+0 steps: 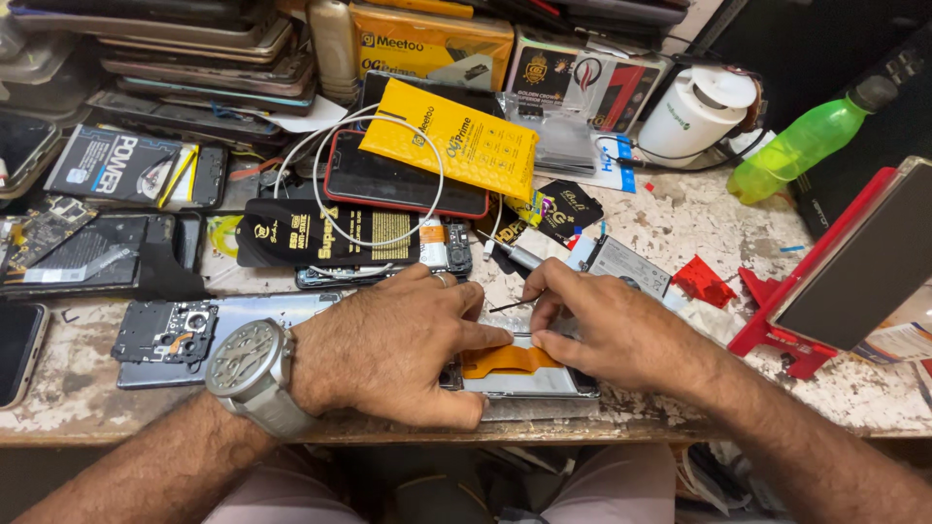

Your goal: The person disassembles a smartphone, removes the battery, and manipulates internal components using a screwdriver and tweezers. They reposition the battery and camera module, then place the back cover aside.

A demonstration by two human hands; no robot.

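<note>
Phone (519, 374): opened, back off, at the bench's (680, 223) near edge — orange flex (505, 360) exposed.
Left hand (388, 344): flat, pressing the flex.
Right hand (607, 330): pinching tweezers (515, 304).
Progress: mid-repair — back cover (243, 315) lies aside, unfitted.

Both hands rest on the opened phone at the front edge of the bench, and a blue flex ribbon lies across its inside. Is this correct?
Not quite: the flex ribbon is orange, not blue, as the head view shows. The rest holds: the left hand and the right hand both rest on the opened phone at the front edge of the bench, and the ribbon lies across its inside.
</note>
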